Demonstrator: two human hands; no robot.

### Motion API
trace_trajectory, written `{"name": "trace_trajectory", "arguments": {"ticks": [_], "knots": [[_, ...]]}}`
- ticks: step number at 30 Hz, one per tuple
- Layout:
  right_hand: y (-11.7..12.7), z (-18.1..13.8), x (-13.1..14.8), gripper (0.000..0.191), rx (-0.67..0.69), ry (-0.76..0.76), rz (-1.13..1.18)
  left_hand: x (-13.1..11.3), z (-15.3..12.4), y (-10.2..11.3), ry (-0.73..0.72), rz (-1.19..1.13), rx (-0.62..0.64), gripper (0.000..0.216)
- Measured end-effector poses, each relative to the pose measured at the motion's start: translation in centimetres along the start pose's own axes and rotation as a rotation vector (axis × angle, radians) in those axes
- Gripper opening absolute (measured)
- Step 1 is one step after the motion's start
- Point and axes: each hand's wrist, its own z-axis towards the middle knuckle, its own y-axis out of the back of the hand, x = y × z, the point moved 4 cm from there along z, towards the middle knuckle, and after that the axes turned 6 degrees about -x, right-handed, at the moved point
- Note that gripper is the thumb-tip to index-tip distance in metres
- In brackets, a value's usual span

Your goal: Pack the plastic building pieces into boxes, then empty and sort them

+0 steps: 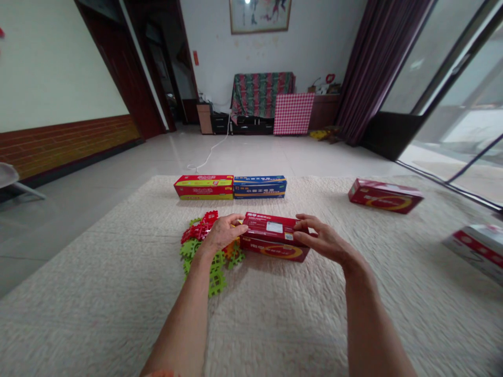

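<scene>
Between my two hands is a long dark-red carton with a white label on top, tilted slightly over the quilted mat. My left hand grips its left end, and my right hand has its fingers on the right end. Under and beside my left forearm lies a pile of green, red and orange plastic interlocking pieces, partly hidden by the arm. Behind the carton, a red-and-yellow box and a blue box stand end to end in a row.
Another dark-red box rests on the mat at the right, with a white-and-red box nearer the right edge. Farther back are a white cable on the tiled floor and a low cabinet against the wall.
</scene>
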Motion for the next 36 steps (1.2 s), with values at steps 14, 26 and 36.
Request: {"name": "trace_trajectory", "arguments": {"ticks": [14, 26, 36], "knots": [[0.0, 0.0, 2.1, 0.018, -0.097, 0.18, -0.367, -0.8, -0.3, -0.3, -0.011, 0.025, 0.03, 0.045], [-1.2, -0.9, 3.6, 0.019, -0.105, 0.179, -0.527, -1.7, -0.4, -1.0, 0.076, 0.172, -0.195, 0.02], [5.4, 0.5, -2.6, 0.024, -0.526, 0.065, -0.74, -4.6, 5.0, -11.9, 0.132, 0.106, -0.141, 0.026]]}}
